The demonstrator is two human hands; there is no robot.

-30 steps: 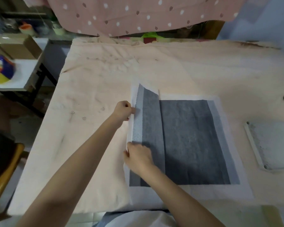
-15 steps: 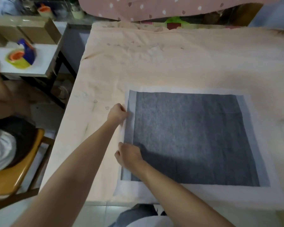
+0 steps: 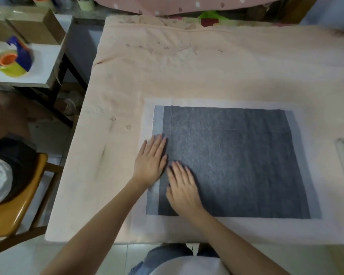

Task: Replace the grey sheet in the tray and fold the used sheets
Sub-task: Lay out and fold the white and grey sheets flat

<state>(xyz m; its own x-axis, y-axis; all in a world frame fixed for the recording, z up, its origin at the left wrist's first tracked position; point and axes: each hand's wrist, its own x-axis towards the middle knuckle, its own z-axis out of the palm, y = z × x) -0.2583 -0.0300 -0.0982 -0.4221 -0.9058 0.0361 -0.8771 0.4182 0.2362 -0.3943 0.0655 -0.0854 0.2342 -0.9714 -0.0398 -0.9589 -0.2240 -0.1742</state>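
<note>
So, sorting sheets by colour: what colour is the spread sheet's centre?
Dark grey sheet, white-bordered; head view.

Single head-worn view, wide-angle. Looks forward and steeply down from near edge of cloth-covered table [image 3: 207, 72]. Close range: forearms enter from bottom edge, own lap visible below. Side table [image 3: 48, 62] and chair [image 3: 18, 211] at left margin.
</note>
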